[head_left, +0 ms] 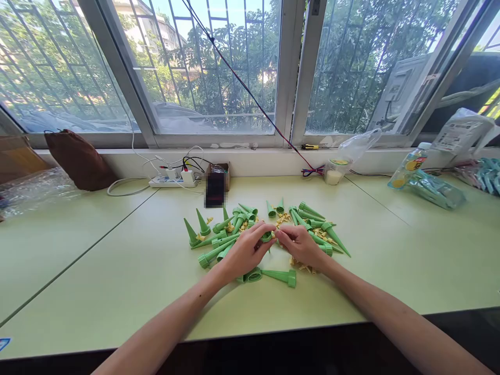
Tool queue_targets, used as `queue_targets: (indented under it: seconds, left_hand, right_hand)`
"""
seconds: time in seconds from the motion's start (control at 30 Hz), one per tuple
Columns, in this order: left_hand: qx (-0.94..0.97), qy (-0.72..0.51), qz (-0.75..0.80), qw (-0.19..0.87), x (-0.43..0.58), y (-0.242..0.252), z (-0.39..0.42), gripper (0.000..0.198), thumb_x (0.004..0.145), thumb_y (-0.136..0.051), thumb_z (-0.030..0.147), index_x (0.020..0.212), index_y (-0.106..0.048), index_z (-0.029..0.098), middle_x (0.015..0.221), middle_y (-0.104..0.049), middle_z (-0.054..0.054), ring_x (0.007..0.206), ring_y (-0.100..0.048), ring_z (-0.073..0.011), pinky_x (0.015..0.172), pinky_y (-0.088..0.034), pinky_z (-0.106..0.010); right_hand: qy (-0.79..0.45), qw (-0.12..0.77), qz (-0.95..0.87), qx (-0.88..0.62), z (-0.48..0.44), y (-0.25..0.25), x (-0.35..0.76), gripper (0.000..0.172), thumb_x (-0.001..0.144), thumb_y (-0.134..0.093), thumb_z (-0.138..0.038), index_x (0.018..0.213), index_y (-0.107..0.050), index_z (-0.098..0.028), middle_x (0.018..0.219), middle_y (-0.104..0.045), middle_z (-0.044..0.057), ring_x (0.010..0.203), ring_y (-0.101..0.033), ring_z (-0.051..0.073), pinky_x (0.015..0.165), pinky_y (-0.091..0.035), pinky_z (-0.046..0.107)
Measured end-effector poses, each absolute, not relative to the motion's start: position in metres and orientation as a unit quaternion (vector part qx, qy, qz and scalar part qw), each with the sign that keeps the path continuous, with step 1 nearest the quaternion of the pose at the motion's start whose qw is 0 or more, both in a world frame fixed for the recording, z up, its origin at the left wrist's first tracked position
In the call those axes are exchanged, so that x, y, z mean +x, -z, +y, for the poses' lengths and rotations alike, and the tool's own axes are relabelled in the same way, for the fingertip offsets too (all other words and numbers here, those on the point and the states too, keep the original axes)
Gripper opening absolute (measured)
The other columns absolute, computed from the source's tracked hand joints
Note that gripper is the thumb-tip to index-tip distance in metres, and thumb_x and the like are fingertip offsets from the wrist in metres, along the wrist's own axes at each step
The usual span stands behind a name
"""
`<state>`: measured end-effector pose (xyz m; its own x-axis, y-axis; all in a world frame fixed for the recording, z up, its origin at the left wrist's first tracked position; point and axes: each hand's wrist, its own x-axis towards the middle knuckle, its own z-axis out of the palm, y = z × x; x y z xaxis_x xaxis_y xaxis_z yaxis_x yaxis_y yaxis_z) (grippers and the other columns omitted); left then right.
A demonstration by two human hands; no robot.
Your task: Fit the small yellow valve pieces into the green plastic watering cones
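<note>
My left hand (248, 250) is closed around a green plastic watering spike (266, 237), its wide open end facing up and toward the right. Close beside that rim, my right hand (300, 245) pinches a small yellow plastic piece (274, 235), mostly covered by the fingertips. Green spikes lie in piles on both sides, such as the one (336, 238) to the right and the one (213, 255) to the left. Another spike (279, 276) lies nearer the front edge. Loose yellow pieces (302, 266) are scattered among them, some partly under my right wrist.
On the pale green table (117, 291), a power strip (172, 180) and a small box (226, 177) stand at the back. A brown bag (78, 161) sits back left. To the right are a cup (335, 172), a bottle (408, 166) and a plastic packet (435, 190).
</note>
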<state>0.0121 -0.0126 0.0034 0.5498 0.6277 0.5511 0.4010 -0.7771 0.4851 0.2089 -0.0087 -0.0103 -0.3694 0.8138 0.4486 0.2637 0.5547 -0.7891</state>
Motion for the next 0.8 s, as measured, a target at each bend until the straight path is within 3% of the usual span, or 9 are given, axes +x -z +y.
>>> queue_targets:
  seconds: [0.1, 0.2, 0.27, 0.43, 0.67, 0.8]
  left_hand:
    - [0.868, -0.372, 0.294, 0.151, 0.013, -0.004, -0.013, 0.018, 0.1, -0.05, 0.024, 0.116, -0.057, 0.022, 0.095, -0.061, -0.002, 0.073, -0.052, -0.0123, 0.068, -0.043, -0.023]
    - [0.865, -0.378, 0.295, 0.145, 0.014, -0.005, -0.013, 0.019, 0.1, -0.05, 0.022, 0.118, -0.056, 0.022, 0.098, -0.063, -0.003, 0.078, -0.055, -0.0129, 0.071, -0.043, -0.023]
    - [0.864, -0.38, 0.298, 0.143, 0.014, -0.005, -0.013, 0.02, 0.1, -0.05, 0.022, 0.119, -0.056, 0.022, 0.099, -0.063, -0.003, 0.078, -0.055, -0.013, 0.072, -0.044, -0.024]
    - [0.863, -0.38, 0.302, 0.14, 0.014, -0.005, -0.013, 0.019, 0.099, -0.051, 0.023, 0.117, -0.057, 0.023, 0.095, -0.062, -0.002, 0.074, -0.053, -0.0123, 0.069, -0.043, -0.023]
    - [0.866, -0.374, 0.298, 0.148, 0.013, -0.005, -0.013, 0.017, 0.099, -0.052, 0.025, 0.115, -0.058, 0.023, 0.093, -0.061, -0.001, 0.07, -0.052, -0.0113, 0.068, -0.043, -0.023]
    - [0.862, -0.381, 0.301, 0.144, 0.013, -0.005, -0.013, 0.02, 0.1, -0.05, 0.024, 0.119, -0.058, 0.023, 0.096, -0.063, -0.002, 0.075, -0.056, -0.0126, 0.07, -0.045, -0.024]
  right_hand:
    - [-0.324, 0.438, -0.761, -0.353, -0.009, 0.01, 0.209, 0.048, 0.099, -0.045, -0.052, 0.064, -0.041, -0.02, 0.055, -0.036, -0.006, 0.052, -0.031, 0.009, 0.052, -0.025, 0.026]
    - [-0.364, 0.446, -0.737, -0.355, -0.013, 0.006, 0.21, 0.031, 0.095, -0.054, -0.05, 0.088, -0.05, -0.02, 0.056, -0.038, -0.008, 0.051, -0.031, 0.01, 0.05, -0.025, 0.024]
    - [-0.39, 0.458, -0.721, -0.343, -0.017, 0.003, 0.211, 0.029, 0.093, -0.059, -0.048, 0.099, -0.047, -0.021, 0.058, -0.041, -0.009, 0.053, -0.035, 0.01, 0.052, -0.029, 0.023]
    - [-0.374, 0.465, -0.726, -0.342, -0.016, 0.002, 0.212, 0.031, 0.094, -0.058, -0.049, 0.086, -0.051, -0.02, 0.066, -0.047, -0.004, 0.059, -0.042, 0.011, 0.055, -0.033, 0.025]
    - [-0.324, 0.455, -0.744, -0.367, -0.008, 0.01, 0.21, 0.051, 0.099, -0.044, -0.055, 0.063, -0.042, -0.02, 0.055, -0.038, -0.005, 0.052, -0.033, 0.01, 0.051, -0.027, 0.026]
    - [-0.349, 0.438, -0.749, -0.353, -0.013, 0.006, 0.21, 0.038, 0.097, -0.05, -0.054, 0.083, -0.053, -0.019, 0.057, -0.041, -0.006, 0.052, -0.033, 0.01, 0.051, -0.027, 0.025]
